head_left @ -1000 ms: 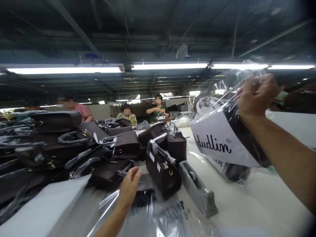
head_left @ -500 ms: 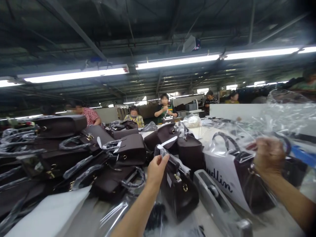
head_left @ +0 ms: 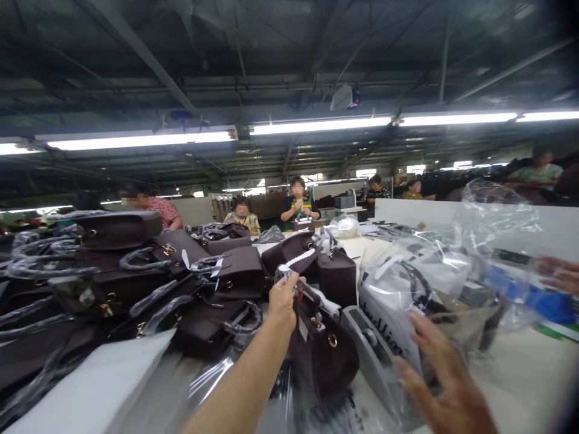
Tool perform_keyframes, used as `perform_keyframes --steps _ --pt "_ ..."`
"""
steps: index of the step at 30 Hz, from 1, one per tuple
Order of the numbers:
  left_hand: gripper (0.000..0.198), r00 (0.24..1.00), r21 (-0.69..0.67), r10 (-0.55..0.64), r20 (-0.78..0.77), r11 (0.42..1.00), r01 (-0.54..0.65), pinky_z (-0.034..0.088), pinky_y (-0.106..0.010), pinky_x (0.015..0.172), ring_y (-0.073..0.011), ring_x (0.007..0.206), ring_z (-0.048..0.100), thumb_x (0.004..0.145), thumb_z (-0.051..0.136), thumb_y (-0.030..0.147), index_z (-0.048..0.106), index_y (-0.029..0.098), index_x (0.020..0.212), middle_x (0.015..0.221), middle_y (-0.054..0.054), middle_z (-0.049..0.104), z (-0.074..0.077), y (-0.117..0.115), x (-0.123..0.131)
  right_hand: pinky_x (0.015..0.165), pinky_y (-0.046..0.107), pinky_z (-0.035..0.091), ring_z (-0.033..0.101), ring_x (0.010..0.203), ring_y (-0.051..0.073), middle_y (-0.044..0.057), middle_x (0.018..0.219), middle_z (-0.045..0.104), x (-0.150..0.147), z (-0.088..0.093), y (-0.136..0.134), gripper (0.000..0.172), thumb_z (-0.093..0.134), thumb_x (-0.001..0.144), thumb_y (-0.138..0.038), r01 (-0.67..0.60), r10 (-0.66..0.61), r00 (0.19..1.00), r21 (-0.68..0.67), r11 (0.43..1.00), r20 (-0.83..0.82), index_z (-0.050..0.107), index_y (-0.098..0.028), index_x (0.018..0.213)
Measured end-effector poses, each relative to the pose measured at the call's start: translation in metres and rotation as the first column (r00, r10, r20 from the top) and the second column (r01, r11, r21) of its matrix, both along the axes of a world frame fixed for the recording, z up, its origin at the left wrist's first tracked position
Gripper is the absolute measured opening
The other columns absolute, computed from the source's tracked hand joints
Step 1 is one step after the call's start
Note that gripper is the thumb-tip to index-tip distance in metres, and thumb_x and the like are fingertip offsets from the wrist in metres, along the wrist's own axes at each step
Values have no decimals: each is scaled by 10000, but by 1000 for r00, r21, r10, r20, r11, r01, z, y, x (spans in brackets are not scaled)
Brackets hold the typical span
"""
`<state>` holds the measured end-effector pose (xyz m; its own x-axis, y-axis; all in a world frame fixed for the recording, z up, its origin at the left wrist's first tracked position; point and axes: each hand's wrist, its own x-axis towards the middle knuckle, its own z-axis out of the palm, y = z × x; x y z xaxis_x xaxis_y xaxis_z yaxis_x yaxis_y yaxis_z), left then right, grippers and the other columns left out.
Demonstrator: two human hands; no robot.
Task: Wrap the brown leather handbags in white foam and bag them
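Note:
My left hand (head_left: 284, 295) is closed on the plastic-wrapped handle of a dark brown handbag (head_left: 323, 361), which stands upright in front of me with gold rings and a white tag. A white scalloped strip (head_left: 302, 259) sticks up just past my fingers. My right hand (head_left: 446, 380) is open, fingers spread and somewhat blurred, holding nothing. It is in front of a white sheet with black lettering (head_left: 384, 325), which lies against another handbag under a clear plastic bag (head_left: 470, 259). Between the two bags is a grey tape dispenser (head_left: 377, 358).
Several dark brown handbags (head_left: 239, 271) with wrapped handles are heaped on the left. White foam sheets (head_left: 90, 380) lie at the near left. Another person's hand (head_left: 561, 274) shows at the right edge, by a blue item (head_left: 547, 301). Several people sit across the table.
The hand gripping plastic at the right-hand bag is gone from there. My right hand now shows lower down with spread fingers. My left hand still grips the handle; the view has shifted slightly.

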<state>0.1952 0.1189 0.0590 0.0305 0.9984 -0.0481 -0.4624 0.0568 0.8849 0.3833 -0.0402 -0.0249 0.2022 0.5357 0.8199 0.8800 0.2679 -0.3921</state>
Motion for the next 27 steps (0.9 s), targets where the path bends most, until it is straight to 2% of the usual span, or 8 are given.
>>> perform_keyframes --steps 3,5,8,13,17,20,23,27 --pt "85 994 4 30 100 1000 -31 468 -198 524 -76 590 558 825 572 192 562 114 857 733 7 595 22 -38 -5 928 554 421 337 1269 369 152 1443 242 -61 -14 -3 903 571 764 -462 -61 66 997 -132 989 34 33 -207 1443" --pt "68 988 3 37 151 999 -37 472 -196 539 -82 604 577 799 597 167 570 127 846 741 -7 618 33 -68 -12 951 603 362 233 1308 401 174 1474 123 -87 -18 -8 1053 620 701 -519 -65 68 998 -155 986 17 -53 -186 1440" --pt "76 981 -12 40 190 999 -38 486 -205 571 -93 637 597 775 625 179 592 147 835 797 -31 648 40 -116 -27 969 617 323 191 1319 405 173 1476 105 -107 -17 -24 1094 654 672 -508 -96 93 995 -172 980 -28 -62 -195 1438" --pt "106 974 -62 103 199 994 -93 475 -175 590 -80 646 587 759 650 214 618 159 843 796 -18 648 21 -193 -50 916 520 438 404 1211 356 164 1347 350 -117 -28 -64 973 649 686 -355 -269 263 963 -139 953 -65 49 -207 1438" --pt "280 979 -92 115 166 991 -100 470 -161 654 -77 717 581 724 688 323 614 179 952 918 -22 645 -9 -239 -54 959 504 407 394 1227 344 153 1327 386 -114 -56 -88 917 629 707 -318 -414 401 910 -170 894 -110 82 -210 1435" --pt "302 979 -116 135 151 986 -118 464 -162 709 -81 797 584 755 653 315 578 207 1026 1003 -14 630 -22 -257 -59 1006 533 336 351 1267 334 165 1378 339 -108 -68 -94 959 625 726 -345 -560 507 827 -269 784 -245 -2 -198 1435" --pt "336 990 -63 100 97 994 -94 455 -187 775 -105 878 583 775 621 313 555 222 1092 1028 -13 625 -24 -265 -73 1035 547 277 312 1295 321 169 1418 282 -105 -69 -96 1042 659 709 -375 -669 576 741 -295 683 -346 -75 -201 1428" --pt "405 995 -34 58 -81 998 -61 458 -252 832 -186 1034 551 758 603 437 571 221 1099 1103 -37 610 -22 -270 -100 1055 544 237 274 1317 302 153 1431 269 -105 -64 -97 1093 698 684 -382 -693 579 713 -278 665 -395 -95 -236 1423"
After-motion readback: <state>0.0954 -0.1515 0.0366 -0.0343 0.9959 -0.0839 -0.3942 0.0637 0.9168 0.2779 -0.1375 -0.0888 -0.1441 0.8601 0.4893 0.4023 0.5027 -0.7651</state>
